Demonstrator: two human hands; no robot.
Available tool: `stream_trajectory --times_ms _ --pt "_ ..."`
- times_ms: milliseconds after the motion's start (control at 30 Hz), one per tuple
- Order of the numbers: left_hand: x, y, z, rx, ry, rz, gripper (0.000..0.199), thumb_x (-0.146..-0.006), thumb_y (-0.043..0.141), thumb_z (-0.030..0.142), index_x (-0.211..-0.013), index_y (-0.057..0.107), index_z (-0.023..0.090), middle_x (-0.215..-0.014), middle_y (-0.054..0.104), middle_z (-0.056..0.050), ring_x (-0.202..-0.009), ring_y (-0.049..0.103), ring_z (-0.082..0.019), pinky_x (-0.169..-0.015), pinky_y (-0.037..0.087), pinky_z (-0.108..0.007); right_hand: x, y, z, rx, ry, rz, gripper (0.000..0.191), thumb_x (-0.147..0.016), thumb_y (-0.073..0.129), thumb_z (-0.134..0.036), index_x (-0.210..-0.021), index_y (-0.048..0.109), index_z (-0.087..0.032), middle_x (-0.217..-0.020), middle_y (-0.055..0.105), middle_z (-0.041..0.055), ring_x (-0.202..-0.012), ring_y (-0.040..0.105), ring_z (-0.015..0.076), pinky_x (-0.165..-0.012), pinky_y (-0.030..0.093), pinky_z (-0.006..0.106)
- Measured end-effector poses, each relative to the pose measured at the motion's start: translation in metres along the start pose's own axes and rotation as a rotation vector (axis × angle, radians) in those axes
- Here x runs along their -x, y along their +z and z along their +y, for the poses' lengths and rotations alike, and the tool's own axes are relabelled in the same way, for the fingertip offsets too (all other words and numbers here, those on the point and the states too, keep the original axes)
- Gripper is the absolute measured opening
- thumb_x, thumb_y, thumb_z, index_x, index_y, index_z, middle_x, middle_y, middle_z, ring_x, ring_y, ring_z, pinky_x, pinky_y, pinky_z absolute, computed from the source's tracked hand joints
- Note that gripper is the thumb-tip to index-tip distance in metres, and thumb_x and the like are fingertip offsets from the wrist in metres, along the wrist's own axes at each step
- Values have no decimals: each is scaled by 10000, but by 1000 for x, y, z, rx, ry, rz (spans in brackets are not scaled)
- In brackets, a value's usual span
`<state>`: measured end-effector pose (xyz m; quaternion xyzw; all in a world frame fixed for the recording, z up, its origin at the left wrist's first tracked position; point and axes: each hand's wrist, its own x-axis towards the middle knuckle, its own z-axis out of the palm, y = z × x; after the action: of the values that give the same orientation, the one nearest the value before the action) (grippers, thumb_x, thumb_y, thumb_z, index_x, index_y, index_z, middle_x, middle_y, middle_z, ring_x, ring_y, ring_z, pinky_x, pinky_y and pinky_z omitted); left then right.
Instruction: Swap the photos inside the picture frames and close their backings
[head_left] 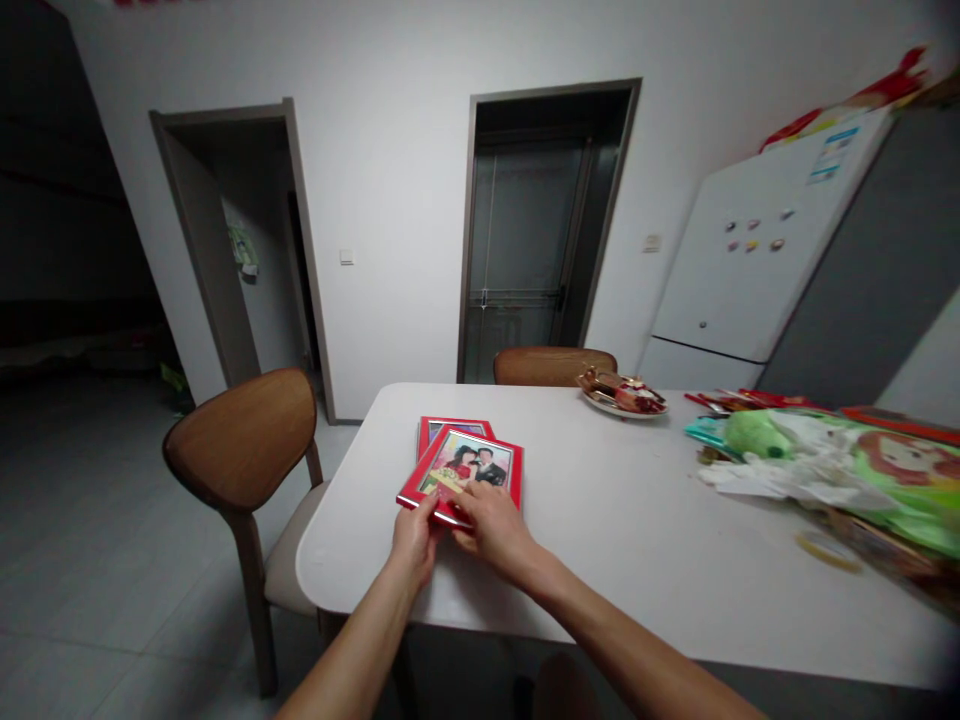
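Note:
A red picture frame (480,455) with a photo of two people lies over the near part of a second red picture frame (427,430) on the white table (600,540). My left hand (415,540) is closed on the near left edge of the upper frame, thumb on top. At the same near edge, my right hand (491,522) has its fingers bent over the frame and touches the lower part of the photo. The undersides of both hands' grips are hidden. Only the far end of the second frame shows.
A plate with wrapped items (622,395) stands at the table's far edge. On the right lie crumpled white tissue (799,465), green bags (919,490) and a tape roll (829,552). Wooden chairs stand left (247,440) and behind (555,366). A fridge (742,270) is at the back right.

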<state>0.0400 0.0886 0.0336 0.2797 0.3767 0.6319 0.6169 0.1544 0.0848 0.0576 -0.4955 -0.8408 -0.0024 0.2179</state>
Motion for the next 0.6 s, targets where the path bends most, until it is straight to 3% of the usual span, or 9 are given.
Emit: stream_trajectory --times_ms 100,200,300,433,533,600 --pt "16 5 3 22 88 -1 256 -665 589 187 -916 562 143 -824 657 -43 -734 616 -166 -667 479 -259 14 -7 -6 -79 -14 32 376 -627 606 -251 -997 557 -217 -953 556 63 -885 489 201 -770 368 329" --pt "37 4 12 -18 144 -7 292 -636 620 213 -915 574 137 -848 663 -49 -773 614 -192 -700 473 -273 25 -16 -3 -280 43 159 448 -659 576 -354 -1081 520 -212 -1104 518 92 -1031 444 234 -871 343 398" --pt "67 3 24 -317 276 -46 254 -676 584 239 -907 578 135 -859 663 -62 -792 610 -205 -714 472 -282 34 -26 1 -549 239 267 541 -710 481 -441 -1186 433 -189 -1231 435 111 -1139 376 238 -951 283 431" --pt "111 7 33 -892 590 -257 274 -728 493 190 -997 539 162 -827 659 -68 -754 613 -197 -676 489 -280 51 -43 -3 -1070 509 290 625 -738 410 -517 -1279 278 -234 -1279 396 97 -1132 408 234 -868 393 408" --pt "127 4 27 -1145 946 -483 438 -684 486 141 -1121 464 144 -983 628 -120 -871 594 -225 -768 478 -313 66 -54 -8 -1426 600 289 631 -739 412 -523 -1292 224 -286 -1208 484 81 -1028 511 230 -746 473 364" --pt "129 -3 16 -1255 1130 -559 492 -680 491 171 -1166 425 132 -1061 596 -138 -922 578 -244 -793 478 -325 75 -55 -9 -1528 621 277 632 -726 461 -479 -1285 234 -292 -1142 543 68 -950 562 225 -715 485 349"
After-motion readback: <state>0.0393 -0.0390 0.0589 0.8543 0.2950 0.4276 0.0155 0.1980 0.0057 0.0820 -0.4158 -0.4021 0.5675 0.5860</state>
